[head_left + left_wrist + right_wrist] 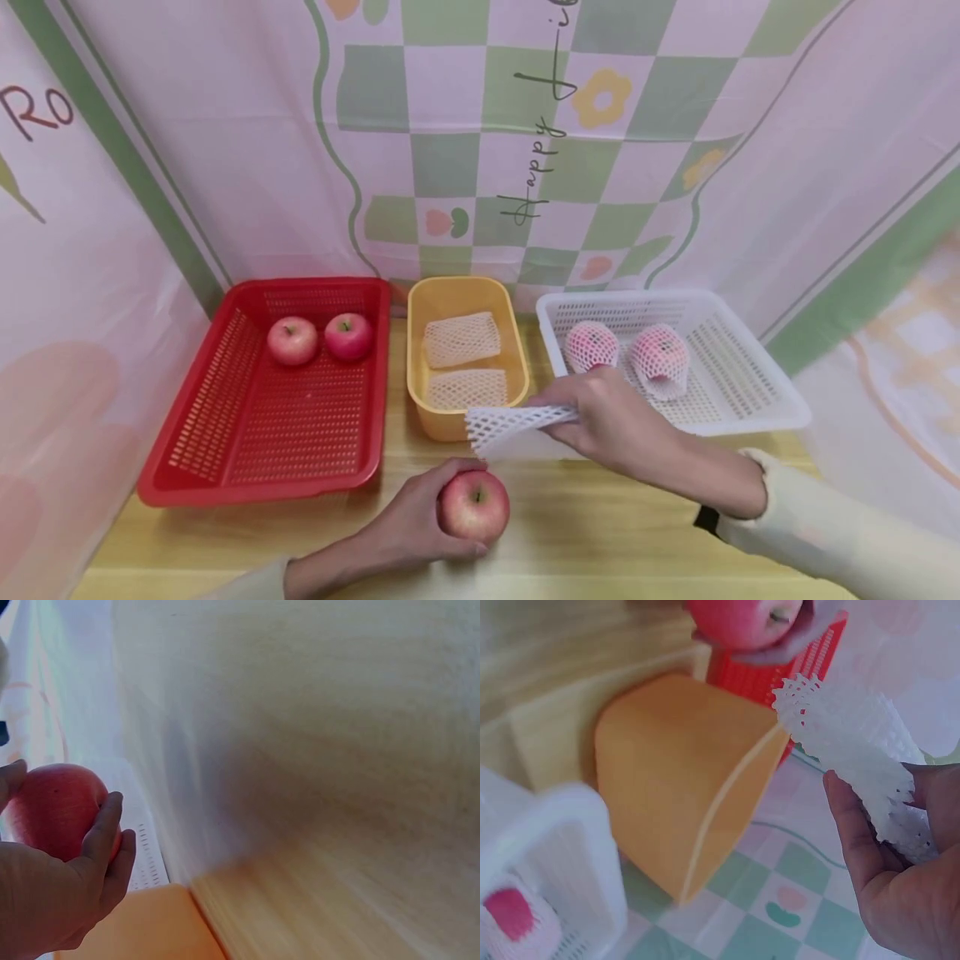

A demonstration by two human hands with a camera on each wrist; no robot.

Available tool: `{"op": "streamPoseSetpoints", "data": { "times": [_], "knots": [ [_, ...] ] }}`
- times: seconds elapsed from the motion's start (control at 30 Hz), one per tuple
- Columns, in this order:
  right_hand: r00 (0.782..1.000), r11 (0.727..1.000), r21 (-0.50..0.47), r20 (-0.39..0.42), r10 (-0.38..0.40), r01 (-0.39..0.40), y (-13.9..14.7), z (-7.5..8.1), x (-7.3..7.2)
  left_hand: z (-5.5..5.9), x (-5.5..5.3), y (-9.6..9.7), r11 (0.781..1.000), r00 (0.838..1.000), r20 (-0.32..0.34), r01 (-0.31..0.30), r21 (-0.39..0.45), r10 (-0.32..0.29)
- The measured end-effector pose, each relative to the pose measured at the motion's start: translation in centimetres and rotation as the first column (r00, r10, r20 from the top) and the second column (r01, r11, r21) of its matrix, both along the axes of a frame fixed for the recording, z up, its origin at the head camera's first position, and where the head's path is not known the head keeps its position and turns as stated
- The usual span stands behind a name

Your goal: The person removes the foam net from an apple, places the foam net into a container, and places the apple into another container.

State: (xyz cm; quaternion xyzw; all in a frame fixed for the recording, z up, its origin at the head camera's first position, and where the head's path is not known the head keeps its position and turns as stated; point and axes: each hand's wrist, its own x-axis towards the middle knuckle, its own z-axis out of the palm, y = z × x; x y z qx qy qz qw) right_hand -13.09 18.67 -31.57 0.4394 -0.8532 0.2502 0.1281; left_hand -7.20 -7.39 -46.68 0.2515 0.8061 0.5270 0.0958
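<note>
My left hand [415, 518] grips a red apple [476, 507] from its left side, thumb and fingers curved round it, stem upward. In the left wrist view the same apple [58, 810] rests between thumb and fingers. Up and to the right, my right hand [611, 417] pinches a white foam net sleeve [506, 427], whose free end points left, above the apple. The right wrist view shows the foam net sleeve [847, 742] between thumb and fingers, partly spread at its far end.
A red basket [375, 450] with two bare apples stands at left. The yellow bin [414, 358] in the middle holds two flat foam nets [462, 339]. At right, a white basket [757, 387] holds two net-wrapped apples [660, 354]. A patterned curtain [450, 167] hangs behind the wooden table [600, 533].
</note>
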Motion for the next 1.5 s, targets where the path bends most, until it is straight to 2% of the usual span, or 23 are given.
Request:
{"op": "streamPoseSetpoints", "data": {
  "times": [0.13, 0.4, 0.6, 0.73, 1.0, 1.17, 1.3, 1.5],
  "knots": [
    [0.998, 0.999, 0.024, -0.055, -0.031, 0.032, -0.6, 1.0, -1.3, 0.0, 0.1, -0.1, 1.000, 1.000, -0.011, -0.002, 0.002, 0.002],
    [0.996, 0.991, 0.092, -0.012, -0.092, 0.093, -2.0, 2.3, -4.0, 0.7, 0.2, -0.8, 1.000, 1.000, -0.020, 0.017, 0.016, -0.017],
    [0.996, 0.988, 0.125, -0.025, -0.086, 0.088, -3.0, 2.4, -6.4, 1.6, 0.3, -1.3, 1.000, 1.000, -0.026, -0.007, -0.006, 0.007],
    [0.996, 0.985, 0.147, -0.023, -0.089, 0.091, -3.7, 2.0, -8.1, 2.2, 0.3, -1.7, 1.000, 0.999, -0.036, -0.015, -0.015, 0.014],
    [0.992, 0.974, 0.202, 0.054, -0.112, 0.099, -5.2, 0.7, -10.6, 3.9, 0.5, -2.1, 0.999, 0.997, -0.067, -0.038, -0.017, 0.036],
    [0.991, 0.961, 0.258, 0.059, -0.122, 0.103, -6.0, 0.0, -11.5, 5.3, 0.7, -2.7, 0.998, 0.994, -0.090, -0.057, 0.006, 0.057],
    [0.990, 0.944, 0.306, 0.038, -0.139, 0.121, -6.6, -0.6, -12.1, 6.3, 0.6, -3.1, 0.998, 0.996, -0.073, -0.058, 0.024, 0.060],
    [0.984, 0.924, 0.352, 0.035, -0.173, 0.150, -7.3, -1.8, -12.9, 7.7, 0.1, -4.1, 0.995, 0.994, -0.063, -0.094, -0.013, 0.093]
  ]
}}
